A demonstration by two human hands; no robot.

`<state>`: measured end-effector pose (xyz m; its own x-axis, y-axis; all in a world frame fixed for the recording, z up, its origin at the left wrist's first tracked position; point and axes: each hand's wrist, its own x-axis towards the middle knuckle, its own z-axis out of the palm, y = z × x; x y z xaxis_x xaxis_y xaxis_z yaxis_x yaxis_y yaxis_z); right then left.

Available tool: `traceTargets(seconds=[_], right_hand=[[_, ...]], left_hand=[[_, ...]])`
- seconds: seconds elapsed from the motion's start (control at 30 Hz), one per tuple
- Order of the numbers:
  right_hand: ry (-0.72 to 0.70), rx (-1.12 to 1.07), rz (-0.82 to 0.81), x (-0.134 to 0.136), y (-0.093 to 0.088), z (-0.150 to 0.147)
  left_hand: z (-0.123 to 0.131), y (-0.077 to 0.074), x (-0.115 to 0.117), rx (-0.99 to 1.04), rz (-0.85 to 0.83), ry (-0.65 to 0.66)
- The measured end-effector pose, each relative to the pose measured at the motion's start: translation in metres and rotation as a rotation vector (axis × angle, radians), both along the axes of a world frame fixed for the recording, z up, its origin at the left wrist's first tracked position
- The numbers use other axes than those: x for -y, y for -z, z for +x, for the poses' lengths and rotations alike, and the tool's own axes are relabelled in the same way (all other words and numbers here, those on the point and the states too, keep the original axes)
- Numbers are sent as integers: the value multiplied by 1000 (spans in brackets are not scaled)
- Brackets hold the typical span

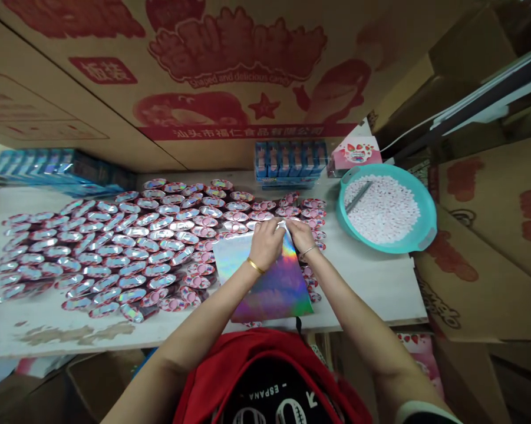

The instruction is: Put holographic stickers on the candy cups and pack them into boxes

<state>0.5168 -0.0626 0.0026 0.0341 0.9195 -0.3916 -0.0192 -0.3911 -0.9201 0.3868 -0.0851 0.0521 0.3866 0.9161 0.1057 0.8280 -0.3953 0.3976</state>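
A shiny holographic sheet (pixel 269 282) lies on the white table (pixel 371 282) in front of me. Both hands meet at its far edge. My left hand (pixel 266 242), with a gold bangle on the wrist, is closed in a pinch at that edge. My right hand (pixel 301 235), with a thin bracelet, is closed too, fingertips touching the left hand's. What they pinch is too small to make out. Several small oval foil-topped candy cups (pixel 128 247) lie in rows to the left and beyond the hands.
A teal basin (pixel 426 227) of small white and pink candies with a scoop in it sits at the right. Blue packs (pixel 289 162) and a pink box (pixel 356 154) stand at the back. Large printed cardboard cartons (pixel 230 76) wall in the table.
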Motion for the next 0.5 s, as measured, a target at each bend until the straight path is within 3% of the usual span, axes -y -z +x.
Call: traceTargets(seconds=[0.17,0.27,0.33,0.5], right_hand=[[21,84,-15,-2,11,9],[13,135,48,-1,11,9],[-10,164,100,1,7,7],[-45,263,189,7,-4,-1]], left_hand=[[-14,-12,29,391,-63,164],[-23,-13,22,516,-47,-40],[-24,-9,6,410,-21,-118],[-16,4,-23,-85,-30,12]])
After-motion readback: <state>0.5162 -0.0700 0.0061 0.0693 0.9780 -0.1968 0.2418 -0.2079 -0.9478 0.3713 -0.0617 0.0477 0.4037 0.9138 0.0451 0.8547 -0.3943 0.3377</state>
